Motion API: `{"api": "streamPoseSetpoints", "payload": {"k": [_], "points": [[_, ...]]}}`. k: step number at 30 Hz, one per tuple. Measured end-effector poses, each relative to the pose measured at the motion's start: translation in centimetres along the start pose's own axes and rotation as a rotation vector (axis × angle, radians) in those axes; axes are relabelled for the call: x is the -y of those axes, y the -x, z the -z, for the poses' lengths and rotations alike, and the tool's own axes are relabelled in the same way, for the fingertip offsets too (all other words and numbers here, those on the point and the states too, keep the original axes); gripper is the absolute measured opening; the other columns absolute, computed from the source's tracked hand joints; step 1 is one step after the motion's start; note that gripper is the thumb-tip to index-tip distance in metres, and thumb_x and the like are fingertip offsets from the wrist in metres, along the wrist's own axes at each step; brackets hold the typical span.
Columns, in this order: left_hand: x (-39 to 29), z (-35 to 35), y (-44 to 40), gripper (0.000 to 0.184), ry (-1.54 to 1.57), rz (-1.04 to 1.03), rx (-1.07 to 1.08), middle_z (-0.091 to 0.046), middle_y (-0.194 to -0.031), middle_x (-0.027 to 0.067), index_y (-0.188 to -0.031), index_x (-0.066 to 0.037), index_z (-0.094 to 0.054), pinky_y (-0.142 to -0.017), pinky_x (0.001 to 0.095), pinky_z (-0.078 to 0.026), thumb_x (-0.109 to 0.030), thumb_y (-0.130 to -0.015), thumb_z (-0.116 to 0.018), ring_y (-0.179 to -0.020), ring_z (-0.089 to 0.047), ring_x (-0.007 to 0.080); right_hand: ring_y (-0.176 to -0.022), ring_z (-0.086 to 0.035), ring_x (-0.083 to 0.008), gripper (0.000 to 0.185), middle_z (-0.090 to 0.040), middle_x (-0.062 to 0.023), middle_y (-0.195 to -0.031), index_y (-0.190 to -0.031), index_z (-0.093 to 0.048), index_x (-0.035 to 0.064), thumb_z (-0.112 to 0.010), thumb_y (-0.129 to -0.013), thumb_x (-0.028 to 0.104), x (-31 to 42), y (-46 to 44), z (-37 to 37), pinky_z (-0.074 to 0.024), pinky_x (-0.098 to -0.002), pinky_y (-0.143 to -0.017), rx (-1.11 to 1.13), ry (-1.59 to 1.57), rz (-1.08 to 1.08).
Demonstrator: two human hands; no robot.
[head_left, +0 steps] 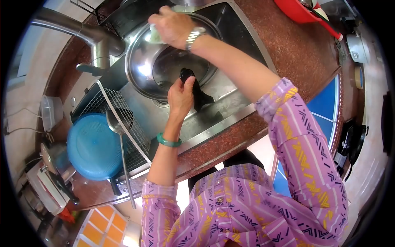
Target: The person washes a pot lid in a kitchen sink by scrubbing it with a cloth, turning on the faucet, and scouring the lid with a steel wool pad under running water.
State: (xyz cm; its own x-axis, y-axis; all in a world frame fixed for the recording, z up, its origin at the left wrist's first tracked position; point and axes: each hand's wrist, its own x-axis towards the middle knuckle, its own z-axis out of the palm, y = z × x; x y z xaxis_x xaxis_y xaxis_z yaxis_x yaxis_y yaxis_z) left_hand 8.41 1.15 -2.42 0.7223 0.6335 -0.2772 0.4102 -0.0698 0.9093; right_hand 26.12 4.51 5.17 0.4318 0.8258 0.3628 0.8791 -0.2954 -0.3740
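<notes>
In the sink (242, 61) a round steel pan (138, 61) lies tilted, its shiny inside facing me. My left hand (181, 96), with a green bangle at the wrist, is closed around the pan's black handle (187, 74). Above the pan's far left rim is my right hand (175, 29), a metal watch on its wrist. Its fingers are closed on a pale, whitish-green pad (155, 36), slightly blurred; whether it is a sponge or a cloth I cannot tell. The pad is against or just over the pan's inner wall.
A steel tap (98, 47) reaches in from the upper left. Left of the basin stand a wire rack (119, 103), a blue plastic basket (92, 146) and a long-handled ladle (122, 144). On the brown counter (284, 41) at upper right sits a red bowl (296, 10) with utensils.
</notes>
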Motion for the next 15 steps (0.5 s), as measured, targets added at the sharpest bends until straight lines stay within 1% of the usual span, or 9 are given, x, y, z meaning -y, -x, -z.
{"api": "streamPoseSetpoints", "payload": {"k": [1, 3, 5, 8, 9, 11, 13, 14, 15], "points": [[0.4, 0.1, 0.1, 0.044, 0.02, -0.005, -0.002, -0.059, -0.068, 0.0144, -0.092, -0.001, -0.061, -0.062, 0.0338, -0.043, -0.044, -0.084, -0.055, -0.062, -0.054, 0.0254, -0.076, -0.06, -0.0351, 0.015, -0.056, -0.0176, -0.089, -0.089, -0.058, 0.0124, -0.053, -0.075, 0.015, -1.2, 0.8, 0.1, -0.05, -0.0436, -0.064, -0.046, 0.004, 0.029], [0.8, -0.1, -0.2, 0.045, 0.016, -0.027, -0.011, -0.059, -0.067, 0.0142, -0.092, -0.001, -0.061, -0.062, 0.0337, -0.043, -0.045, -0.084, -0.056, -0.061, -0.054, 0.0253, -0.073, -0.059, -0.0353, 0.016, -0.057, -0.0146, -0.079, -0.092, -0.057, 0.0131, -0.055, -0.077, 0.011, -4.3, 2.9, 1.0, -0.0473, -0.0445, -0.062, -0.111, 0.012, -0.145], [0.4, -0.2, 0.0, 0.045, 0.019, -0.049, -0.015, -0.059, -0.067, 0.0139, -0.091, 0.0, -0.061, -0.062, 0.0336, -0.043, -0.045, -0.084, -0.056, -0.061, -0.054, 0.0251, -0.073, -0.059, -0.0352, 0.018, -0.059, -0.0165, -0.081, -0.094, -0.057, 0.0125, -0.055, -0.076, 0.009, -7.9, 5.8, 1.1, -0.0472, -0.0444, -0.063, -0.117, 0.082, -0.313], [-0.8, 0.1, 0.3, 0.045, -0.047, -0.017, -0.006, -0.059, -0.067, 0.0144, -0.09, 0.0, -0.061, -0.063, 0.034, -0.043, -0.045, -0.084, -0.056, -0.062, -0.054, 0.0251, -0.075, -0.059, -0.0347, 0.018, -0.06, -0.0176, -0.083, -0.094, -0.057, 0.012, -0.056, -0.076, 0.008, -8.6, 7.0, 1.2, -0.047, -0.045, -0.064, -0.09, 0.057, -0.474], [-0.7, 0.1, 0.2, 0.045, -0.049, -0.007, 0.002, -0.059, -0.067, 0.0147, -0.09, 0.0, -0.061, -0.063, 0.0341, -0.043, -0.045, -0.084, -0.056, -0.062, -0.055, 0.0251, -0.075, -0.059, -0.0347, 0.018, -0.06, -0.0176, -0.083, -0.094, -0.057, 0.012, -0.056, -0.076, 0.008, -7.9, 6.4, 1.1, -0.047, -0.045, -0.064, -0.093, 0.05, -0.47], [-0.5, 0.2, 0.1, 0.045, -0.051, 0.008, 0.012, -0.058, -0.067, 0.015, -0.09, 0.0, -0.061, -0.063, 0.0342, -0.043, -0.045, -0.084, -0.056, -0.062, -0.055, 0.025, -0.076, -0.059, -0.0348, 0.015, -0.061, -0.0176, -0.081, -0.092, -0.058, 0.0118, -0.056, -0.077, 0.01, -5.6, 4.6, 0.8, -0.0469, -0.0452, -0.064, -0.335, -0.139, -0.224], [-0.5, 0.1, 0.2, 0.046, -0.006, -0.011, 0.014, -0.058, -0.067, 0.0153, -0.09, -0.001, -0.061, -0.063, 0.0343, -0.043, -0.046, -0.084, -0.056, -0.062, -0.055, 0.0248, -0.075, -0.06, -0.0341, 0.016, -0.061, -0.0172, -0.078, -0.094, -0.058, 0.0124, -0.056, -0.077, 0.011, -2.9, 2.3, 0.2, -0.0473, -0.0447, -0.063, -0.406, -0.157, -0.113], [-0.4, 0.0, 0.0, 0.046, -0.01, -0.013, 0.016, -0.058, -0.067, 0.0153, -0.09, -0.001, -0.061, -0.063, 0.0343, -0.043, -0.046, -0.084, -0.056, -0.062, -0.055, 0.0248, -0.075, -0.06, -0.0341, 0.016, -0.061, -0.0172, -0.078, -0.094, -0.058, 0.0124, -0.056, -0.077, 0.011, -2.7, 1.6, 0.0, -0.0473, -0.0447, -0.063, -0.41, -0.158, -0.116], [-0.3, 0.0, -0.1, 0.046, -0.006, -0.024, 0.013, -0.058, -0.067, 0.015, -0.09, -0.001, -0.061, -0.063, 0.0343, -0.043, -0.046, -0.084, -0.055, -0.062, -0.055, 0.0245, -0.076, -0.06, -0.0341, 0.018, -0.06, -0.0173, -0.081, -0.094, -0.059, 0.0128, -0.055, -0.077, 0.013, -2.7, 0.8, -0.4, -0.0482, -0.0438, -0.066, -0.252, -0.065, -0.124]]}}
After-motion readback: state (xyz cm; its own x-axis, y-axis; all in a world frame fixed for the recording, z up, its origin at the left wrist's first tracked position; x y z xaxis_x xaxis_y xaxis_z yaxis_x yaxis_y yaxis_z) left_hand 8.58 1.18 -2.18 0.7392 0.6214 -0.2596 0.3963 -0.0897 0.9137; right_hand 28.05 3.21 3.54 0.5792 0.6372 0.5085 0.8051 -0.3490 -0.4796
